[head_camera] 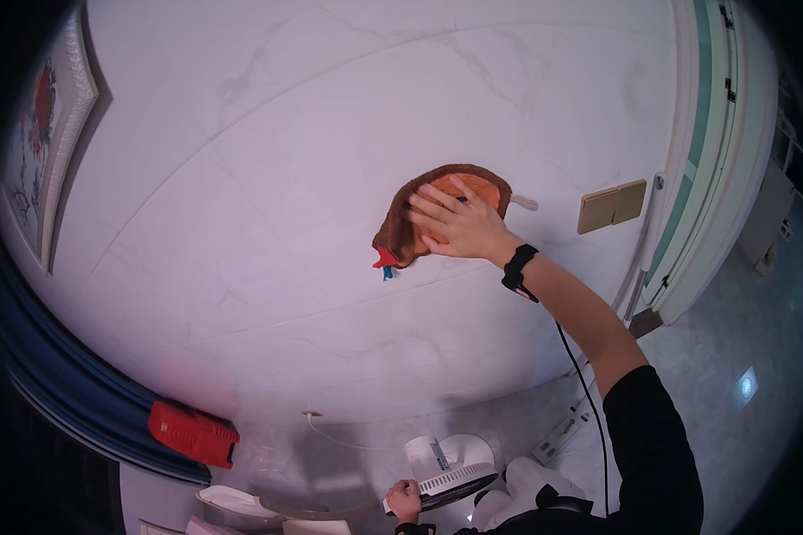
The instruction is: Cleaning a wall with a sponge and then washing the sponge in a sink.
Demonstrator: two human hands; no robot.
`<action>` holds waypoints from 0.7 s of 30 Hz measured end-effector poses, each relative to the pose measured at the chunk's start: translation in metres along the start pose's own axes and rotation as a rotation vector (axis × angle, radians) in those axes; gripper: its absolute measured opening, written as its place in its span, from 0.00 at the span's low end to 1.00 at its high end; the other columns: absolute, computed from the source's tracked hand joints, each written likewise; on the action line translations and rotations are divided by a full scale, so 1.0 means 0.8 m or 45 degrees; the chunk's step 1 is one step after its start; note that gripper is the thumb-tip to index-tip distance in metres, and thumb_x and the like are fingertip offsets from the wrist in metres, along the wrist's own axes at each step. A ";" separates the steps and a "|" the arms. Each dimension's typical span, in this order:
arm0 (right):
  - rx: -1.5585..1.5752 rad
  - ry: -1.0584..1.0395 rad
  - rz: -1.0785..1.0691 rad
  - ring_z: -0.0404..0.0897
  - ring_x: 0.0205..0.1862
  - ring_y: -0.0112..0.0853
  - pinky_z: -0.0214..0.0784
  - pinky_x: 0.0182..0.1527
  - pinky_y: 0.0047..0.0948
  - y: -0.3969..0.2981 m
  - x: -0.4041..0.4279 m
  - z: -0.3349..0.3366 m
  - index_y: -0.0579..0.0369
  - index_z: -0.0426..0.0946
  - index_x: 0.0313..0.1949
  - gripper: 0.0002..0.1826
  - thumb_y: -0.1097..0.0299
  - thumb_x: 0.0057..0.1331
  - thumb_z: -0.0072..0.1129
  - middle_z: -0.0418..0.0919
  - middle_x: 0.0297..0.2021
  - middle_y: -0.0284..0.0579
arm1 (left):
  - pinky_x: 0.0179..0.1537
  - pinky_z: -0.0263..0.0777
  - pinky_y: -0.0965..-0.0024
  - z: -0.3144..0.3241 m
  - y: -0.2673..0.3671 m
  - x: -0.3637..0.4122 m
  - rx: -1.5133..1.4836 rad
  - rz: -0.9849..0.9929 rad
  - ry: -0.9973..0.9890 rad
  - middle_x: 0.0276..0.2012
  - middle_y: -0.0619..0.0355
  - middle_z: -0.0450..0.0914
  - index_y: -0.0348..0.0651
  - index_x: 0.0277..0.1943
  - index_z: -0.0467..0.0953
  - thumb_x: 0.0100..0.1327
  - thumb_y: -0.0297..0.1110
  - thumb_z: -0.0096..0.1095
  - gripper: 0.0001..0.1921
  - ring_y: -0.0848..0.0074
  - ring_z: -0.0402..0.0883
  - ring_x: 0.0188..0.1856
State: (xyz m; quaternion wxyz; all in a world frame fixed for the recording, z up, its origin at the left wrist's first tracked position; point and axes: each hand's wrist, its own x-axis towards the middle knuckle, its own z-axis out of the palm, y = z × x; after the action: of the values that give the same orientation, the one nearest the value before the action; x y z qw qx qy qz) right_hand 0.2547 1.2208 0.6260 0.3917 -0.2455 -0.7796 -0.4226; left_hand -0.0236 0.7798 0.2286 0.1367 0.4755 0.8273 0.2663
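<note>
My right hand (pixel 465 224) lies flat, fingers apart, on a folded brown and orange cloth (pixel 401 214), pressing it against the marbled white wall. Red and blue tabs stick out at the cloth's lower left, and a pale loop (pixel 525 201) at its right. Part of its middle is covered by the hand. Low in the view, my left hand (pixel 405 500) has curled fingers at the left end of a white electric fan (pixel 455 478). A small white edge shows under those fingers; I cannot tell whether it belongs to the fan.
A gold switch plate (pixel 612 206) sits beside the doorframe (pixel 689 167) at right. A framed picture (pixel 47 134) and blue curtain (pixel 60 361) border the left. Below are a red case (pixel 193 433), a white cord (pixel 338 439), a power strip (pixel 562 435) and a black cable (pixel 585 388).
</note>
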 end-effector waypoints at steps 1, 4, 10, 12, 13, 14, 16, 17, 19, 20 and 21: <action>-0.001 0.003 -0.002 0.60 0.70 0.25 0.42 0.75 0.47 0.000 -0.004 0.006 0.33 0.72 0.61 0.24 0.50 0.66 0.53 0.68 0.66 0.27 | 0.50 0.67 0.55 -0.004 0.003 0.001 -0.003 0.007 0.006 0.34 0.51 0.84 0.43 0.34 0.83 0.60 0.43 0.59 0.13 0.55 0.80 0.40; 0.018 -0.103 -0.038 0.60 0.70 0.26 0.45 0.73 0.48 -0.006 -0.028 0.025 0.34 0.72 0.62 0.24 0.50 0.67 0.53 0.67 0.67 0.28 | 0.49 0.68 0.55 -0.008 0.009 0.004 -0.004 0.025 0.009 0.33 0.51 0.84 0.43 0.34 0.83 0.60 0.43 0.59 0.13 0.55 0.80 0.39; 0.262 -0.489 -0.524 0.61 0.69 0.26 0.49 0.71 0.37 -0.064 -0.150 0.058 0.45 0.65 0.63 0.24 0.56 0.69 0.49 0.66 0.64 0.29 | 0.46 0.69 0.53 -0.001 0.007 0.007 0.026 0.030 0.005 0.32 0.49 0.83 0.43 0.33 0.83 0.60 0.43 0.59 0.13 0.53 0.80 0.37; -0.098 -0.531 -0.868 0.65 0.64 0.26 0.46 0.72 0.35 -0.086 -0.188 0.066 0.48 0.65 0.53 0.16 0.57 0.71 0.45 0.69 0.55 0.33 | 0.46 0.70 0.52 -0.004 0.008 0.006 0.083 0.055 0.077 0.32 0.48 0.83 0.43 0.33 0.83 0.60 0.44 0.59 0.14 0.52 0.80 0.38; -0.369 -0.593 -1.077 0.63 0.65 0.27 0.44 0.73 0.34 -0.086 -0.197 0.076 0.51 0.62 0.55 0.16 0.59 0.72 0.42 0.66 0.58 0.36 | 0.50 0.71 0.51 -0.013 0.010 0.003 -0.015 0.015 -0.101 0.41 0.38 0.83 0.35 0.45 0.81 0.65 0.46 0.55 0.20 0.44 0.80 0.46; -0.688 -0.460 -1.231 0.60 0.66 0.27 0.43 0.74 0.33 -0.086 -0.205 0.078 0.53 0.60 0.57 0.16 0.61 0.74 0.39 0.62 0.60 0.39 | 0.50 0.72 0.51 -0.016 0.011 0.002 -0.018 0.009 -0.098 0.40 0.38 0.83 0.34 0.45 0.81 0.65 0.45 0.54 0.20 0.44 0.80 0.45; -1.208 -0.249 -1.420 0.50 0.74 0.29 0.40 0.75 0.31 -0.079 -0.210 0.072 0.58 0.50 0.68 0.26 0.64 0.75 0.39 0.51 0.71 0.44 | 0.49 0.72 0.52 -0.020 0.015 0.001 -0.026 0.012 -0.108 0.39 0.38 0.83 0.34 0.45 0.81 0.65 0.44 0.54 0.20 0.44 0.81 0.45; -1.450 -0.138 -1.519 0.44 0.77 0.30 0.38 0.76 0.30 -0.074 -0.208 0.060 0.60 0.46 0.74 0.31 0.66 0.75 0.39 0.45 0.76 0.46 | 0.49 0.72 0.52 -0.022 0.015 0.001 -0.032 0.020 -0.114 0.38 0.38 0.83 0.34 0.45 0.81 0.65 0.44 0.54 0.20 0.44 0.81 0.44; -0.875 -0.255 -1.377 0.53 0.74 0.31 0.46 0.73 0.26 -0.045 -0.188 0.036 0.57 0.61 0.67 0.25 0.70 0.71 0.43 0.58 0.71 0.40 | 0.49 0.72 0.52 -0.019 0.011 -0.001 -0.097 -0.063 -0.156 0.37 0.38 0.83 0.35 0.44 0.81 0.65 0.45 0.54 0.20 0.45 0.81 0.44; -0.541 -0.310 -1.171 0.54 0.73 0.32 0.47 0.73 0.27 -0.038 -0.163 0.029 0.56 0.61 0.67 0.27 0.70 0.69 0.46 0.60 0.70 0.39 | 0.48 0.71 0.52 -0.015 0.007 -0.001 -0.016 -0.017 -0.043 0.35 0.43 0.83 0.39 0.38 0.82 0.63 0.45 0.56 0.17 0.48 0.81 0.41; -0.111 -0.378 -0.909 0.55 0.73 0.32 0.47 0.73 0.28 -0.030 -0.135 0.021 0.55 0.61 0.68 0.29 0.70 0.68 0.50 0.61 0.69 0.39 | 0.46 0.70 0.52 -0.009 0.004 0.002 0.066 0.028 0.071 0.32 0.48 0.83 0.42 0.32 0.83 0.60 0.45 0.59 0.15 0.52 0.80 0.39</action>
State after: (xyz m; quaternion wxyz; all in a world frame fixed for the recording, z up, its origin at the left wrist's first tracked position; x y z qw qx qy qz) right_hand 0.2925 1.2167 0.5211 0.0920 -0.0339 -0.8454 -0.5250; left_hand -0.0253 0.7800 0.2366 0.0982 0.4805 0.8320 0.2593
